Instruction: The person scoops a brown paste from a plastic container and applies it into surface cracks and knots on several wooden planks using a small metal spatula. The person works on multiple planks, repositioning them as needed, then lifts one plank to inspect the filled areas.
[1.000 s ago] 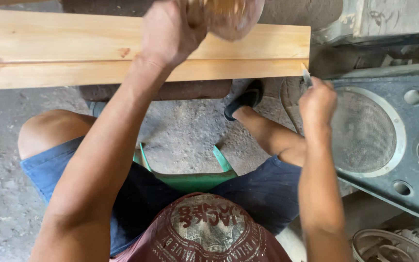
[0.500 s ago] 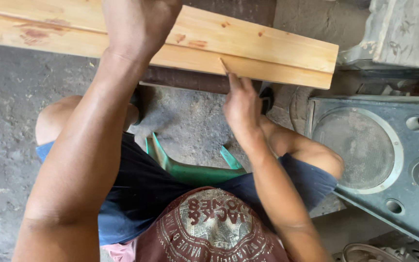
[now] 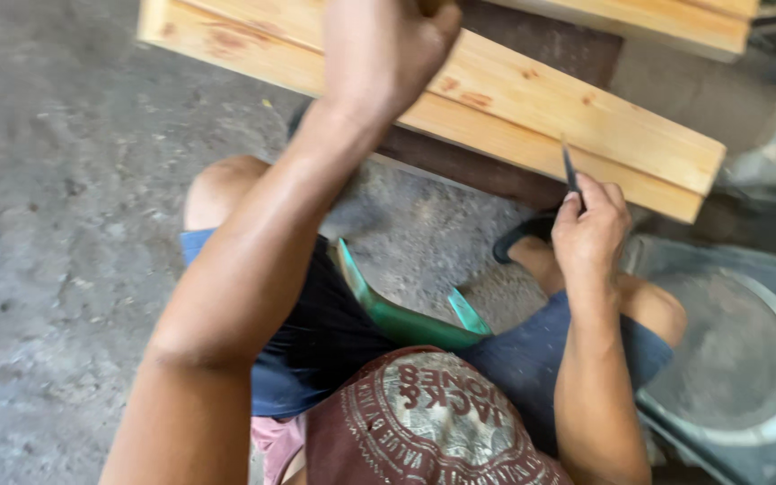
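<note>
Two hands worked: your left hand [image 3: 388, 54], fisted, cut off at the frame's top, contents unclear; your right hand [image 3: 590, 229] pinched a thin dark tool [image 3: 571, 171] against the wooden plank [image 3: 532, 117].

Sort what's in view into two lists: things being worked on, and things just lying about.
In use: wooden plank, left hand resting on it; thin dark pencil-like tool in the right hand, tip at the plank.

Lying about: green stool, grey speaker cabinet, second plank.
</note>
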